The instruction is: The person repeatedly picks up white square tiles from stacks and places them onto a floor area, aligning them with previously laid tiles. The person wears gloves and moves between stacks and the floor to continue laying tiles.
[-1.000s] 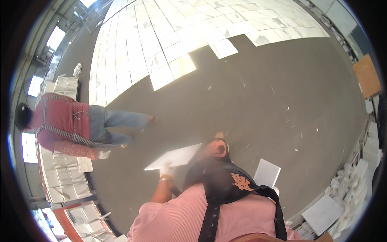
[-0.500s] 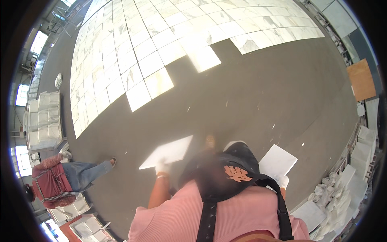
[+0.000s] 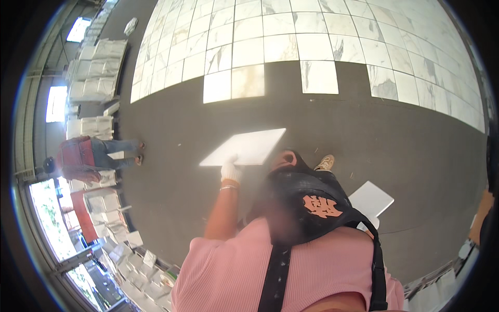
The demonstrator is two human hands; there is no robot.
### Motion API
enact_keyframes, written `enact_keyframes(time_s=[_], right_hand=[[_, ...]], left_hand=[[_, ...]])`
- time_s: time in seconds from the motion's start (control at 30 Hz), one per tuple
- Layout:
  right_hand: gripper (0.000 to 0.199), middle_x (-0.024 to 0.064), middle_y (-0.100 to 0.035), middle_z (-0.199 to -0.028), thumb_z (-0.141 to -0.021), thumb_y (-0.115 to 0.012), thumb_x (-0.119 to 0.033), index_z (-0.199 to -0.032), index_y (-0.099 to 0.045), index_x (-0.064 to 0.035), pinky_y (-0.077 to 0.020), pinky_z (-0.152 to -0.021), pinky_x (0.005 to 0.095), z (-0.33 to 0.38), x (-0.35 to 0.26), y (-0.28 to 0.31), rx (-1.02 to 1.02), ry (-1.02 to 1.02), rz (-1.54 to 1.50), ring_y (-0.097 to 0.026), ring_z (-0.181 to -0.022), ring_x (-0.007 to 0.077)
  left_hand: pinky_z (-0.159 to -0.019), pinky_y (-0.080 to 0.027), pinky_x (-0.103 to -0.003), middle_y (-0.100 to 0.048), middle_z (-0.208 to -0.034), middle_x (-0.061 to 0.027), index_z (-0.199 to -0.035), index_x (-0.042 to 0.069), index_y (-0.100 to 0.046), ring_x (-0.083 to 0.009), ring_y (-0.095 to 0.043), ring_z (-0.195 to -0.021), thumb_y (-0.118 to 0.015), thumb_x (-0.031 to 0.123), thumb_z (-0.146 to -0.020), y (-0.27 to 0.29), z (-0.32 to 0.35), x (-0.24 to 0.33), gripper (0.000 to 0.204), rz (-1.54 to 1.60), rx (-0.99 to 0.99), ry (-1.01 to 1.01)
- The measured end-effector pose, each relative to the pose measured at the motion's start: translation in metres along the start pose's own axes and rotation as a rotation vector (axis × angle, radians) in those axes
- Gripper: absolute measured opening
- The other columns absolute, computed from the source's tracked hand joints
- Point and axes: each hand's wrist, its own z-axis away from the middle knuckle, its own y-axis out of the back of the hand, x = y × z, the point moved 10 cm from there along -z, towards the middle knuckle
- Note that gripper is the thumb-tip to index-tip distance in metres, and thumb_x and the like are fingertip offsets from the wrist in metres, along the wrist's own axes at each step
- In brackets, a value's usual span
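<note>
A white stone tile, flat and square-cornered, is carried at my left side. My left hand, in a white glove, is closed on its near edge, and the fingers are partly hidden. On the other side hangs a second white tile, tilted. My right hand, also gloved, grips its lower edge and shows only in part beside the apron strap. A dark apron covers my front. Ahead, rows of veined marble tiles lie on the grey floor, their near edge stepped with gaps.
Stacks of pale tiles line the left side. Another person in red and jeans stands beside them. More tiles and slabs lie at the lower left. A brown board is at the right edge. My shoe is on the floor.
My view has swung round, and the laid tiles now lie more squarely ahead. Both carried tiles remain in my hands. The other person has shifted and now stands with both feet showing.
</note>
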Motion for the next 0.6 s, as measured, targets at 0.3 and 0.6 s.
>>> enact_keyframes(time_s=[0.3, 0.6], right_hand=[[0.026, 0.0154, -0.072, -0.085, -0.078, -0.075, -0.007, -0.096, -0.071, 0.0102, -0.0545, -0.062, 0.0410, -0.153, -0.173, 0.182, 0.150, -0.175, -0.836, -0.067, -0.069, 0.0251], [0.035, 0.0145, -0.074, -0.106, -0.080, -0.076, -0.012, -0.109, -0.072, 0.0086, -0.0526, -0.086, 0.0384, -0.286, -0.327, 0.227, 0.180, -0.273, -1.020, -0.069, -0.094, 0.0249]], left_hand=[[-0.095, -0.055, -0.042, -0.060, -0.125, -0.0176, -0.122, -0.004, -0.058, -0.0309, -0.060, -0.112, -0.061, 0.004, -0.092, -0.068, -0.064, -0.049, 0.031, 0.150, -0.013, 0.065], [-0.080, -0.066, -0.041, -0.063, -0.122, -0.0184, -0.119, -0.002, -0.055, -0.0336, -0.066, -0.110, -0.057, 0.006, -0.094, -0.158, -0.175, -0.092, 0.027, -0.002, 0.159, 0.259]])
